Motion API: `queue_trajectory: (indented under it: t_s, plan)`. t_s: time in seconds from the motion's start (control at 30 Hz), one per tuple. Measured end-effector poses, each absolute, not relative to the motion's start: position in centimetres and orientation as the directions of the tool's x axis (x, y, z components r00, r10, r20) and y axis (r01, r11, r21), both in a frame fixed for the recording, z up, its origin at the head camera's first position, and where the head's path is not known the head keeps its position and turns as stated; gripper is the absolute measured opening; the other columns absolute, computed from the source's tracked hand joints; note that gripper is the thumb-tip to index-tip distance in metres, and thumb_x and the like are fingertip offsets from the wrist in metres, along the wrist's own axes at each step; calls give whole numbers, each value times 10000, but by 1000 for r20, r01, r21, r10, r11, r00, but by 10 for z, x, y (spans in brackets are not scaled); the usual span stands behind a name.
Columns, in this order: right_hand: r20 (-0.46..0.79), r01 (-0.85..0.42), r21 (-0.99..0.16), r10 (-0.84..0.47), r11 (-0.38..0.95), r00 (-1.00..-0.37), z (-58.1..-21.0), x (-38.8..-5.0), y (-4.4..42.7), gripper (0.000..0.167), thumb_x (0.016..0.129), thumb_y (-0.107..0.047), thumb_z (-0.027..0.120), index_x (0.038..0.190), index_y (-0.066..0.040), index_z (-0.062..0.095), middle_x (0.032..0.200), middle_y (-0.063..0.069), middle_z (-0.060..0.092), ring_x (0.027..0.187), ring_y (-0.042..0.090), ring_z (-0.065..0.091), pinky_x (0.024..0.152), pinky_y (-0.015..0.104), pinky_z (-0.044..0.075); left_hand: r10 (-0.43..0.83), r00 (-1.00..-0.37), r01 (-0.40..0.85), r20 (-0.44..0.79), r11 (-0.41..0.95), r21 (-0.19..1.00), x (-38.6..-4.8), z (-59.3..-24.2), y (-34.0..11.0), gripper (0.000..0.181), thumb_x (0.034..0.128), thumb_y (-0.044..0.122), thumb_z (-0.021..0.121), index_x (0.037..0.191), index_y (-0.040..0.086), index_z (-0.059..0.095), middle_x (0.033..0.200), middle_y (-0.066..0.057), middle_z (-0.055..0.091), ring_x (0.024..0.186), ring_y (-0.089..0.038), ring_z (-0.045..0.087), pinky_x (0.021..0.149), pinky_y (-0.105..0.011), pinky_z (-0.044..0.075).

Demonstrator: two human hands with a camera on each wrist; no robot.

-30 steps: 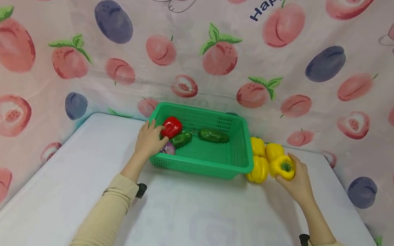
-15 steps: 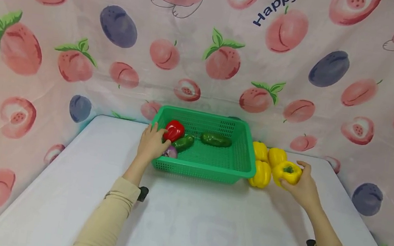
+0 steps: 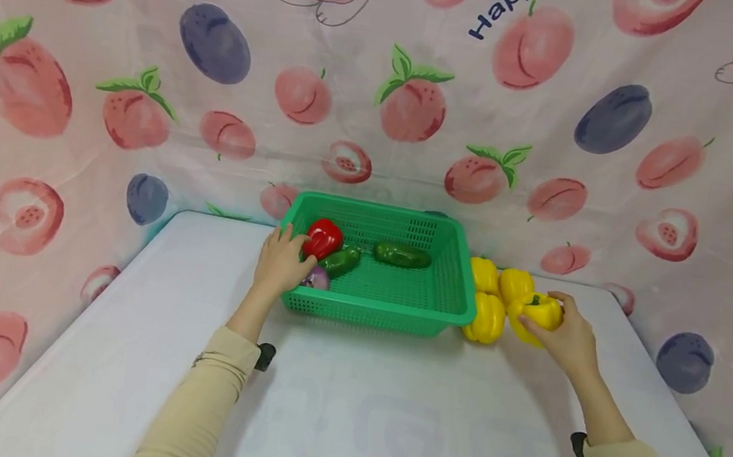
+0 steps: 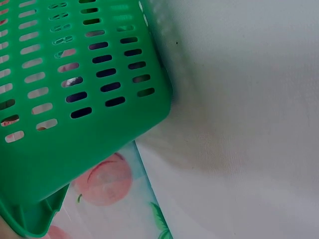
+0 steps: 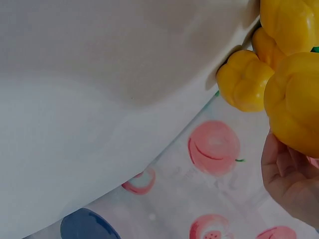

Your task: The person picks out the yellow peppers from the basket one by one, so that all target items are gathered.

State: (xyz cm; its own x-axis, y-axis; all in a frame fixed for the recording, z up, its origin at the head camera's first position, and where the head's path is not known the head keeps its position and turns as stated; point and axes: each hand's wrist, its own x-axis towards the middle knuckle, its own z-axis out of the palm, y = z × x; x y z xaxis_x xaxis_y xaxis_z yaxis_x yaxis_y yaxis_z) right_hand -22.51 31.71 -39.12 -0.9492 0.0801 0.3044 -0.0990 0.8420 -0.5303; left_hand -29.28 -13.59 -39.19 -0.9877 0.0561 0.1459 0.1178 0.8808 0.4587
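Observation:
My right hand [image 3: 573, 337] grips a yellow bell pepper [image 3: 538, 317] to the right of the green basket [image 3: 370, 305]. Several other yellow bell peppers [image 3: 483, 319] sit grouped between it and the basket's right wall. In the right wrist view the held pepper [image 5: 295, 102] fills the right edge, with curled fingers [image 5: 285, 169] below it. At the basket's left rim my left hand [image 3: 280, 262] holds on, its thumb and a finger reaching inside. Near them lie a red bell pepper [image 3: 324, 238], a green cucumber-like vegetable [image 3: 340, 261] and a purple onion-like vegetable [image 3: 317, 278], partly covered.
A second dark green cucumber-like vegetable [image 3: 402, 256] lies at the basket's back. The white table [image 3: 384, 408] spreads out in front. A fruit-printed cloth [image 3: 353, 119] hangs right behind the basket and along both sides.
My right hand has drawn the yellow pepper slightly rightward and turned it, so its green stem now points up and away. The left hand stays at the basket rim.

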Motion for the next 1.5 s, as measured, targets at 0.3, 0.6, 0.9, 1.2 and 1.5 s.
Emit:
queue_trajectory:
  t_s: [0.3,0.6,0.9,1.2,1.5]
  plan:
    - [240,24,-530,176,848,-955,-393,-234,314,775,858,-510,606,1333,67,401,1216,384,515,941,497,563,772,566,484,57,-987,121,153,881,456,-293,-390,-135,500,926,299,486,1352,37,485,1519,-276,228,1421,-458,132,1180,-539,117]
    - [160,108,-529,223,842,-962,-398,-240,313,804,880,-546,543,1339,94,380,1241,398,489,953,524,563,759,552,483,59,-989,113,133,888,445,-292,-389,-133,504,937,308,483,1365,43,472,1531,-262,210,1432,-445,107,1185,-528,113]
    - [92,169,-529,254,832,-963,-399,-244,313,836,886,-571,510,1340,111,346,1241,401,480,975,517,551,779,540,480,50,-990,104,131,886,451,-292,-391,-134,502,938,309,479,1368,52,471,1538,-251,197,1438,-432,94,1192,-515,87]
    - [10,215,-510,256,833,-967,-407,-252,313,862,881,-596,491,1307,132,319,1181,405,490,916,464,550,736,491,477,42,-989,102,142,887,451,-291,-392,-136,496,933,305,487,1358,49,482,1533,-254,209,1434,-438,107,1187,-522,111]
    - [-35,242,-488,258,838,-966,-414,-259,318,1009,804,-736,460,1285,142,331,1155,413,498,912,481,551,704,484,481,40,-989,99,141,892,440,-291,-392,-136,492,934,306,486,1356,53,485,1532,-253,215,1434,-433,116,1189,-513,118]
